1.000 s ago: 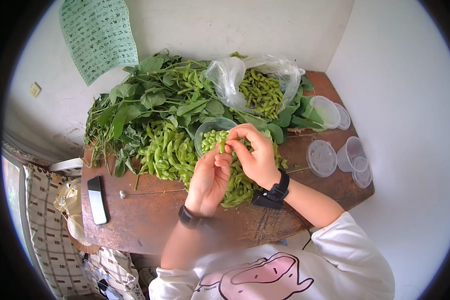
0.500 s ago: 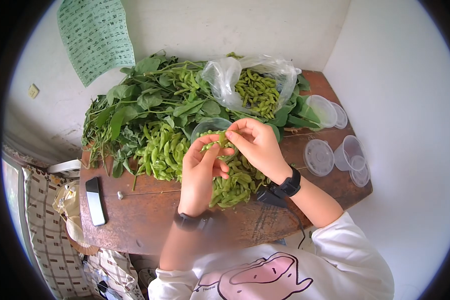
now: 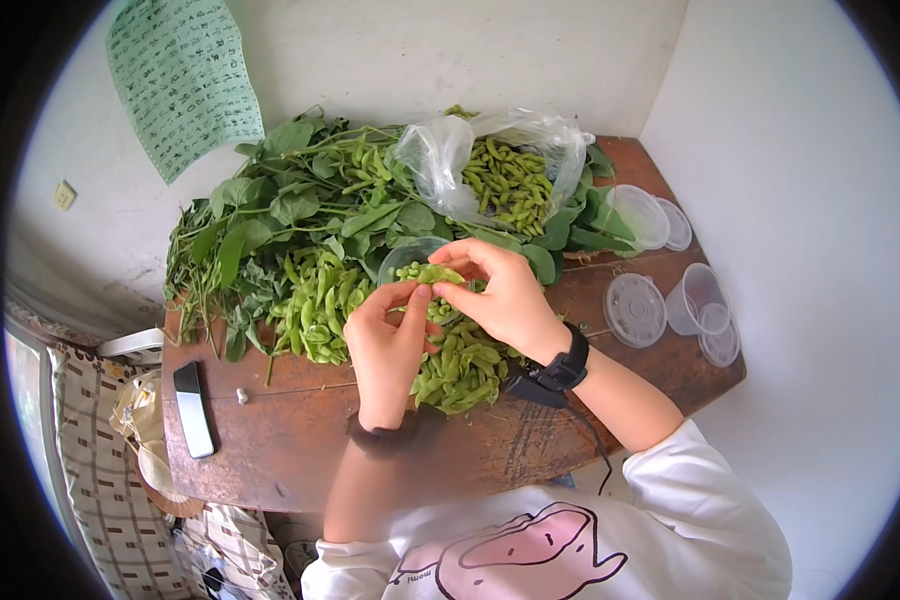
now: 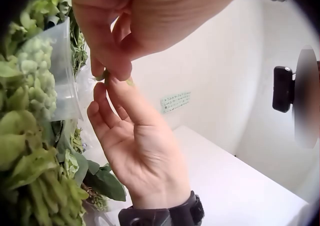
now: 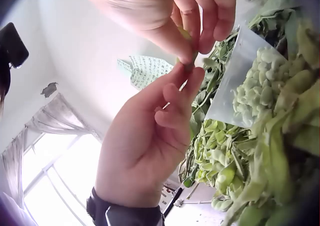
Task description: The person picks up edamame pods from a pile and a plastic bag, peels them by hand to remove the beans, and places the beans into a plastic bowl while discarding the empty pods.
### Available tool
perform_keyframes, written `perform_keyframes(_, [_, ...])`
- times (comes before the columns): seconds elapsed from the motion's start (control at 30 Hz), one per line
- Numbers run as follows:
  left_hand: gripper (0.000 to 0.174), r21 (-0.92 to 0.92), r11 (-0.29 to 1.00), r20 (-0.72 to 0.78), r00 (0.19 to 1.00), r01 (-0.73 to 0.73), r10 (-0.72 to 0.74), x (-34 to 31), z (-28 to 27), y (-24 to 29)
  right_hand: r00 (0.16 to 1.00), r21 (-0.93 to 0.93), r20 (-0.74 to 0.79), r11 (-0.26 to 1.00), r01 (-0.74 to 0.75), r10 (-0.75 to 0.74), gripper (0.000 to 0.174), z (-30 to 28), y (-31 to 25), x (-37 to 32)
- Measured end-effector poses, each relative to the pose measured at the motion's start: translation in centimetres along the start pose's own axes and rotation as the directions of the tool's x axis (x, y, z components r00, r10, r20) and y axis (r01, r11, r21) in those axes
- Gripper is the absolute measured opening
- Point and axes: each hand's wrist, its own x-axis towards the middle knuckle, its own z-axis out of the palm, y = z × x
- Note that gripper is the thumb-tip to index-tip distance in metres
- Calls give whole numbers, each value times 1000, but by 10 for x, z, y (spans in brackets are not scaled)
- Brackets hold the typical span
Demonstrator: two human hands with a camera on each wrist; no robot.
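Observation:
Over the tub, my left hand (image 3: 385,335) and right hand (image 3: 505,290) meet at the fingertips around a green soybean pod (image 3: 442,273). Thumb and fingers of each hand pinch it, the right at its far end, the left at the near end. In both wrist views the fingers mostly cover the pod. Just behind the hands stands a clear plastic tub (image 3: 395,256) partly filled with pale shelled beans (image 5: 260,81). Plump pods (image 3: 315,305) lie heaped to the left of the tub, and flatter pods (image 3: 460,370) lie below the hands.
Leafy stalks (image 3: 300,200) cover the table's back, beside an open plastic bag (image 3: 435,160) of pods. Clear cups (image 3: 698,300) and lids (image 3: 635,310) sit at the right. A phone (image 3: 193,410) lies near the left edge. A black device (image 3: 535,388) with a cable sits near my right wrist.
My left hand has moved left and turned its back upward. The pod between the hands now lies more sideways, and both hands stay close together over the tub.

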Motion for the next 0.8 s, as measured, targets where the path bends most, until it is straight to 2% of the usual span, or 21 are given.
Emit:
perform_keyframes(0.13, [20, 88, 996, -49, 998, -28, 32, -1, 3, -5, 997, -43, -65, 998, 47, -50, 24, 8, -2, -3])
perform_keyframes(0.3, [19, 196, 980, -94, 994, -42, 61, -5, 9, -7, 991, -24, -123, 998, -59, 56, 21, 15, -4, -7])
perform_keyframes(0.37, [18, 355, 930, -94, 985, -100, 142, -5, 10, -11, 990, -89, -126, 994, -69, 58, 22, 18, -8, -9])
perform_keyframes(0.4, [18, 356, 929, -85, 986, -104, 143, -5, 11, -13, 990, -157, -126, 984, -81, 61, 22, 18, -9, -9])
perform_keyframes(0.43, [17, 380, 910, -86, 973, -167, 215, -6, 12, -16, 989, -156, -134, 984, -84, 63, 22, 18, -9, -9])
perform_keyframes(0.47, [16, 402, 886, -85, 954, -230, 286, -6, 12, -16, 992, -148, -123, 988, -38, 19, 22, 18, -7, -8])
perform_keyframes(0.5, [16, 403, 884, -78, 954, -236, 290, -6, 12, -16, 993, -141, -112, 990, 10, -25, 22, 17, -5, -7])
perform_keyframes(0.53, [16, 345, 920, -80, 971, -186, 227, -5, 12, -15, 993, -141, -119, 990, 10, -27, 22, 14, -4, -6])
perform_keyframes(0.57, [15, 288, 948, -80, 983, -134, 163, -5, 11, -14, 990, -163, -112, 984, 72, -91, 22, 12, -3, -4])
perform_keyframes(0.6, [15, 290, 947, -75, 983, -139, 168, -4, 10, -12, 983, -186, -104, 974, 134, -155, 21, 10, -2, -3])
perform_keyframes(0.63, [15, 304, 938, -73, 978, -166, 196, -4, 9, -10, 981, -185, -110, 973, 135, -157, 21, 9, -1, -1])
perform_keyframes(0.7, [15, 317, 928, -64, 971, -197, 228, -3, 8, -9, 949, -204, -137, 946, 254, -284, 22, 6, 2, 1])
perform_keyframes(0.73, [15, 306, 934, -57, 976, -183, 210, -2, 7, -9, 947, -206, -143, 945, 254, -286, 22, 5, 0, 0])
perform_keyframes(0.8, [15, 298, 939, -47, 980, -171, 194, -2, 7, -10, 994, -123, -77, 990, 71, -81, 22, 4, -4, -2])
